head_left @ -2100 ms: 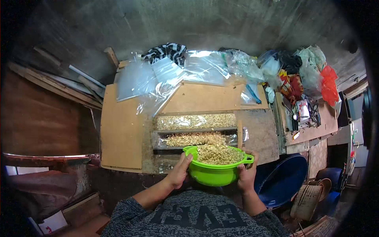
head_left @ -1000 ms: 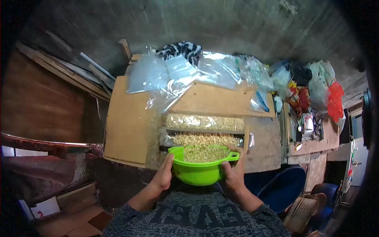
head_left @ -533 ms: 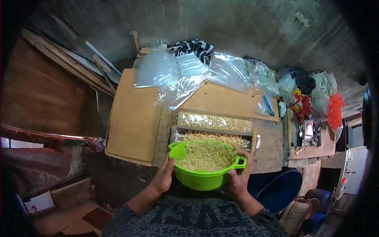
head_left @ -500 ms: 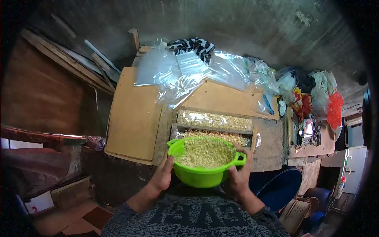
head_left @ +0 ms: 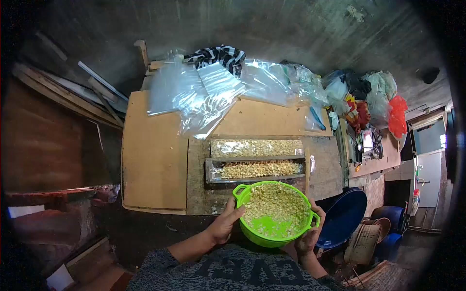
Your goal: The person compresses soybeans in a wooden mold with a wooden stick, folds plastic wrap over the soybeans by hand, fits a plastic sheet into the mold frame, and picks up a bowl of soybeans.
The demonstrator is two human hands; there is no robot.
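Observation:
My left hand (head_left: 224,222) grips the left side of a lime-green plastic basin (head_left: 259,239), thumb against its rim below one loop handle. Around the right side, by the other handle, my right hand (head_left: 310,232) is closed on the same basin. Pale chopped bits (head_left: 279,200) lie inside, heaped at the far side, with green bottom showing near me. Just beyond stands a narrow wooden mould (head_left: 209,169) lined with clear plastic, filled with golden chopped bits (head_left: 259,169). Behind it lies a long plastic-covered slab of paler bits (head_left: 257,147).
Clear plastic sheets (head_left: 204,94) lie on the wooden table (head_left: 155,160) at the back. Bags, including a red one (head_left: 398,116), crowd the right rear. A large dark-blue tub (head_left: 343,218) stands at the table's right front. Planks (head_left: 68,97) lean on the left.
The basin has come nearer my body and tips differently, showing more of its inside. Its bits have shifted, baring part of the bottom. The mould is now in full view.

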